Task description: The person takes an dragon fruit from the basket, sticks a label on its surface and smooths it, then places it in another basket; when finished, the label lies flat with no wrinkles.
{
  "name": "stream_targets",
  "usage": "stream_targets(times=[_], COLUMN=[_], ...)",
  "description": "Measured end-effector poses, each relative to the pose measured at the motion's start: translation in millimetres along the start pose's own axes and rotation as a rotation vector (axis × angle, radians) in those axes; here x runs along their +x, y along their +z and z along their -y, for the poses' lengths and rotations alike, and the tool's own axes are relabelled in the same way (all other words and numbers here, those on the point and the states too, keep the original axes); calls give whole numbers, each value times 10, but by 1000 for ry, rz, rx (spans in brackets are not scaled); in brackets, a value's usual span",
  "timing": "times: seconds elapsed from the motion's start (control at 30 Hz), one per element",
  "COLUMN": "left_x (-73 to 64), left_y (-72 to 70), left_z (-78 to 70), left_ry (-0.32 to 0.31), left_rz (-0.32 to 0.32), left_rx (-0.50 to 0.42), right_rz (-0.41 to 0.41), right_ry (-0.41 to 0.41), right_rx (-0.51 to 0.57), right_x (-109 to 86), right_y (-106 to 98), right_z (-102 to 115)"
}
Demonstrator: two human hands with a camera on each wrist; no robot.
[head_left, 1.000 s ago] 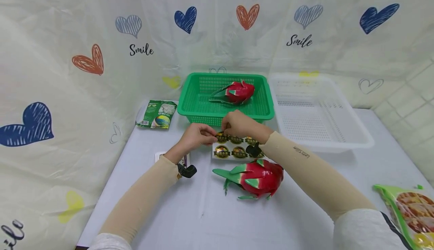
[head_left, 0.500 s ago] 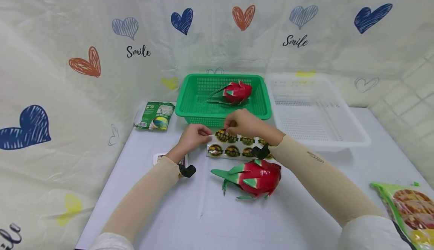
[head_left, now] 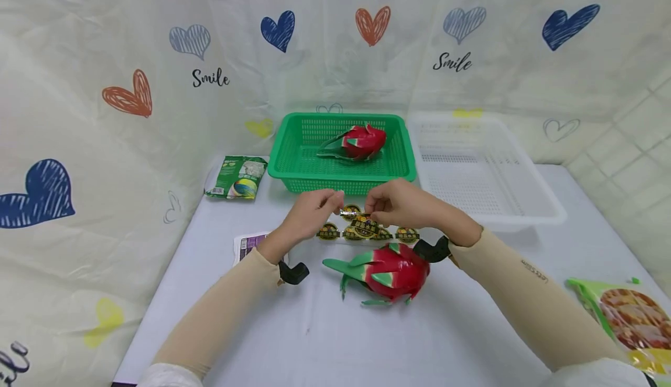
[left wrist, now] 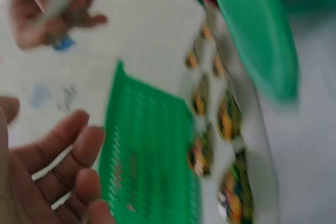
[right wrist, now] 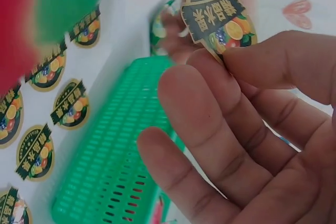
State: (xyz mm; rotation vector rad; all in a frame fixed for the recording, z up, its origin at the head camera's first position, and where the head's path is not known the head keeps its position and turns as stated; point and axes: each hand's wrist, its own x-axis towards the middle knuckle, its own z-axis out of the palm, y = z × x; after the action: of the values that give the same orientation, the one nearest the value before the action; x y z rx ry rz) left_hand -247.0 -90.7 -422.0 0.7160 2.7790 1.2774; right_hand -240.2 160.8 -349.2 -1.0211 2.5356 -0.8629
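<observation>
Tabletop [head_left: 341, 340] before heart-printed backdrop [head_left: 325, 60], sticker [right wrist: 223, 17] pinched in right grip [head_left: 403, 203], left grip [head_left: 309, 213] loose.

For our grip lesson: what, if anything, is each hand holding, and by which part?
Right hand: a fruit sticker, pinched by its edge. Left hand: cannot be told.

We have room to pass across the bare table [head_left: 335, 346] in front of the near dragon fruit [head_left: 401, 273], but that fruit crowds the near edge of the sticker sheet [head_left: 407, 235], while the green basket [head_left: 293, 183] and white basket [head_left: 472, 189] stand behind.
</observation>
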Motion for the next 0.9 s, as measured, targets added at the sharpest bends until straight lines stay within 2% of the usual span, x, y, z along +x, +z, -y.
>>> stream_targets(times=[0.07,0.17,0.27,0.4,0.57,0.67,0.73,0.9], left_x=[-53,-139,-216,-305,-375,-392,-394,-374], left_y=[55,153,250,359,489,554,594,687], left_z=[-188,-418,-567,-671,-742,-808,-857,-978], left_ry=[113,246,305,297,272,251,232,206], left_rz=[50,112,156,189,207,215,222,236], left_rx=[-9,47,100,89,8,0,29,197], right_rz=[-2,4,-7,-87,-212,-255,-279,-318], right_ry=[-10,-26,-24,26,164,214,231,267], right_rx=[5,14,23,29,85,121,133,135], right_x=[-121,-306,-481,-706,-1011,-1179,-1271,-1412], right_y=[-5,1,36,151,359,470,528,610], right_z=[6,15,23,36,4,-37,-58,-94])
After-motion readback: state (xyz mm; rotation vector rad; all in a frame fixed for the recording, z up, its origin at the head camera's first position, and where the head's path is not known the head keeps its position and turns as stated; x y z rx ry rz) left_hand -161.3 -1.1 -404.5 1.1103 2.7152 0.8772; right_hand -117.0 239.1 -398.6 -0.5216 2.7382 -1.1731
